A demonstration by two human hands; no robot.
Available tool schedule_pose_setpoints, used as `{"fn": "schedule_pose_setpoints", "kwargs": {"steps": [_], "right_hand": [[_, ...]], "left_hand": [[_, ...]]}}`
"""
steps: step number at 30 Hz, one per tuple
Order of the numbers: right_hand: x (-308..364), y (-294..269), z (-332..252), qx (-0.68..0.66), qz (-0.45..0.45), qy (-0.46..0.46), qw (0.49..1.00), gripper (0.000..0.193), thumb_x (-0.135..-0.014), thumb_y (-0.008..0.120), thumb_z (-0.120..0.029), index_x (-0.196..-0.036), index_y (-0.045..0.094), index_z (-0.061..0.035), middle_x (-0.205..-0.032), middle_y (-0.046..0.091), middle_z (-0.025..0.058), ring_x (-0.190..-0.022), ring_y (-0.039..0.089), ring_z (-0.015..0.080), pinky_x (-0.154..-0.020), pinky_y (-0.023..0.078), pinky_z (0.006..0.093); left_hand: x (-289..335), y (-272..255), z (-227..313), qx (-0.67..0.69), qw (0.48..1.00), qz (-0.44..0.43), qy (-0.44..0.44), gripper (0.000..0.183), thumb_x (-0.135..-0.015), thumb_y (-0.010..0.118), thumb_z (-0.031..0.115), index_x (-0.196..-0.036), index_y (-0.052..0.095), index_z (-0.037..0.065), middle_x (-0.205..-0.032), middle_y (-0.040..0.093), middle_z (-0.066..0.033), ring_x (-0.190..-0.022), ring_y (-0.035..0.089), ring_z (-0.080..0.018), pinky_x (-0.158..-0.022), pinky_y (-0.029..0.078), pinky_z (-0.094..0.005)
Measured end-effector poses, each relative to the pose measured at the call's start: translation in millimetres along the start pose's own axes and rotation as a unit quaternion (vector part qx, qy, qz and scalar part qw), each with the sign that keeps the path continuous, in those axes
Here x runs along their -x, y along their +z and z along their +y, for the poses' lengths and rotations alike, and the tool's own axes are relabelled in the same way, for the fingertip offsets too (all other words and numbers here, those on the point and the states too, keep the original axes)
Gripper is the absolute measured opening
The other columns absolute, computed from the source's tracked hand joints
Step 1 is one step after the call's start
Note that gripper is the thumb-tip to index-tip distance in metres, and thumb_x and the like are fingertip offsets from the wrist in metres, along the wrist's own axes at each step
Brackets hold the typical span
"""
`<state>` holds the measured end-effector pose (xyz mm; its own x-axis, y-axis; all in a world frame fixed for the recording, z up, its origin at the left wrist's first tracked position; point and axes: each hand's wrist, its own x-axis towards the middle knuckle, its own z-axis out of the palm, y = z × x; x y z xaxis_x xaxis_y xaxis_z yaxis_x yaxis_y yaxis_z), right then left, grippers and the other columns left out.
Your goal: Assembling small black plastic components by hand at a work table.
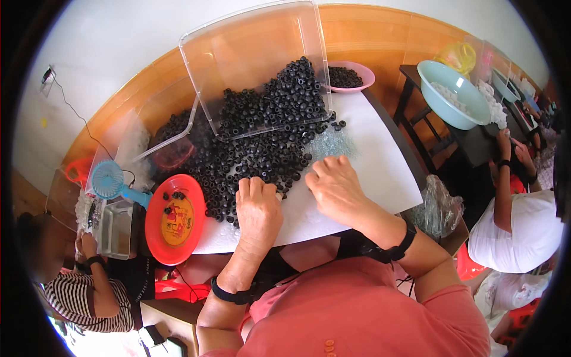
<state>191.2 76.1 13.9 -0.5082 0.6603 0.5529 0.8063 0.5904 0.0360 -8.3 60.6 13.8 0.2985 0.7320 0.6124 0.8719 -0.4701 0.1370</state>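
One clear bin (247,65), countless black rings (250,160)

Rings lay in and before the bin, where the left hand (259,208) and right hand (337,187) curled narrow; whether they held anything, I couldn't tell. One red plate (153,223) sat front-left of the bin.

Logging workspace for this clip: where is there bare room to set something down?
Two patches: the right side of the white sheet, between the clear pieces and its right edge; and the front strip between left hand and right hand. Crowded: centre and left, where black rings spread from the clear bin to the red plate.
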Motion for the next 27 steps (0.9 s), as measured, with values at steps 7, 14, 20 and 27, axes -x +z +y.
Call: {"fn": "schedule_pose_setpoints", "kwargs": {"steps": [7,14,20,27], "right_hand": [[16.4,-15.1,14.2,-0.005,-0.022,0.007,1.0,0.011,-0.075,0.074,-0.012,-0.082,0.066,-0.0085,-0.089,0.058,0.0058,-0.092,0.054,0.0265,-0.079,0.037,0.0406],[11.8,-8.6,11.7,-0.03,0.023,-0.014,0.999,0.011,-0.073,0.071,-0.009,-0.084,0.068,-0.0093,-0.089,0.057,0.0055,-0.09,0.053,0.0264,-0.079,0.038,0.0402],[-1.9,3.1,-7.7,0.0,-0.007,-0.036,0.999,0.009,-0.074,0.063,-0.009,-0.08,0.069,-0.0063,-0.09,0.057,0.0079,-0.094,0.052,0.027,-0.081,0.038,0.0403],[14.6,-6.4,3.1,-0.008,0.012,-0.058,0.998,0.005,-0.075,0.063,-0.01,-0.077,0.066,-0.0061,-0.086,0.057,0.0089,-0.088,0.054,0.0261,-0.077,0.038,0.0399]], "left_hand": [[3.3,-5.0,-4.8,0.017,0.999,-0.005,0.033,0.018,-0.07,0.068,0.002,-0.087,0.062,0.004,-0.091,0.053,-0.0105,-0.088,0.051,-0.0312,-0.072,0.043,-0.0427],[1.0,0.7,-10.1,-0.002,0.999,-0.001,0.038,0.014,-0.07,0.069,0.004,-0.081,0.061,0.003,-0.09,0.054,-0.011,-0.088,0.051,-0.0312,-0.071,0.043,-0.0426],[2.6,0.1,-7.3,0.021,0.999,0.015,0.042,0.017,-0.067,0.072,0.004,-0.08,0.062,0.003,-0.087,0.054,-0.0104,-0.086,0.052,-0.031,-0.07,0.043,-0.0428],[10.3,-19.4,12.5,0.115,0.992,0.021,0.04,0.02,-0.066,0.075,0.002,-0.082,0.063,0.002,-0.083,0.055,-0.0112,-0.082,0.053,-0.0321,-0.069,0.047,-0.0426]]}}
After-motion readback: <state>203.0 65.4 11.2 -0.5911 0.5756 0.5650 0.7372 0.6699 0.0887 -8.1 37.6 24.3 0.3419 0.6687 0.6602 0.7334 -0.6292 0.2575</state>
